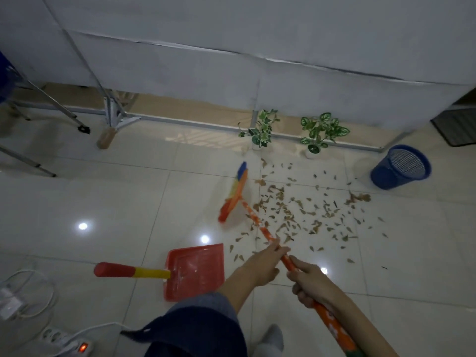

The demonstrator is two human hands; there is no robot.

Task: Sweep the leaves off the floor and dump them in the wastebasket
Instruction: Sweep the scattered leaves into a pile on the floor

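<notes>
Dry brown leaves [306, 215] lie scattered over the tiled floor at centre right. A broom with a multicoloured head [233, 197] and an orange patterned handle [257, 222] stands at the left edge of the leaves. My left hand [262, 266] grips the handle further down towards the head. My right hand [311, 284] grips it closer to me. A red dustpan [195, 271] with a yellow and red handle lies on the floor left of my hands. The blue mesh wastebasket [400, 167] stands upright at the right, beyond the leaves.
Two small potted plants [261, 132] [320, 135] stand by the white partition [257, 73]. Metal stand legs [110, 117] cross the left. A power strip [67, 342] and white cables [28, 300] lie at bottom left. A dark mat [456, 124] is at far right.
</notes>
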